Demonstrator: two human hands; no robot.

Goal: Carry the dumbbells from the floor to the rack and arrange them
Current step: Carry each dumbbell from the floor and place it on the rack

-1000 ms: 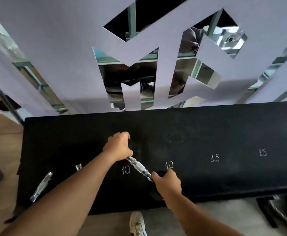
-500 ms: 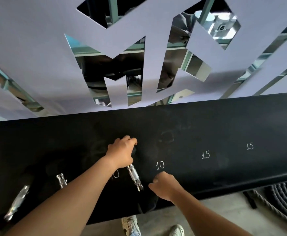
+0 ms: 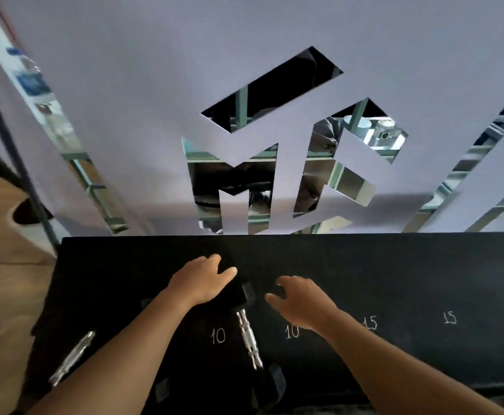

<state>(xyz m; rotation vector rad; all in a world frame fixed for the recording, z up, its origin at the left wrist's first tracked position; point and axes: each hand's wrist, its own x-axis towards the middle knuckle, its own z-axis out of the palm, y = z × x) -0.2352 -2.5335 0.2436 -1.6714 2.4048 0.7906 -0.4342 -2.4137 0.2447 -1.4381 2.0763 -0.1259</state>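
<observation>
Behind the black rack [image 3: 394, 265], toward twelve o'clock, a pale wall panel [image 3: 125, 85] with mirrored cut-outs is standing. At eight o'clock a second dumbbell's chrome handle [image 3: 72, 357] is lying on the rack. Chalked numbers, 10 [image 3: 218, 336], 10 and 15, are showing along the shelf. The dumbbell [image 3: 249, 339], chrome-handled with dark heads, is lying on the rack beside the first 10, pointing roughly toward twelve. The left hand [image 3: 198, 280] is resting on its far head, fingers relaxed. The right hand [image 3: 300, 301] is hovering at three o'clock of it, fingers spread, holding nothing.
</observation>
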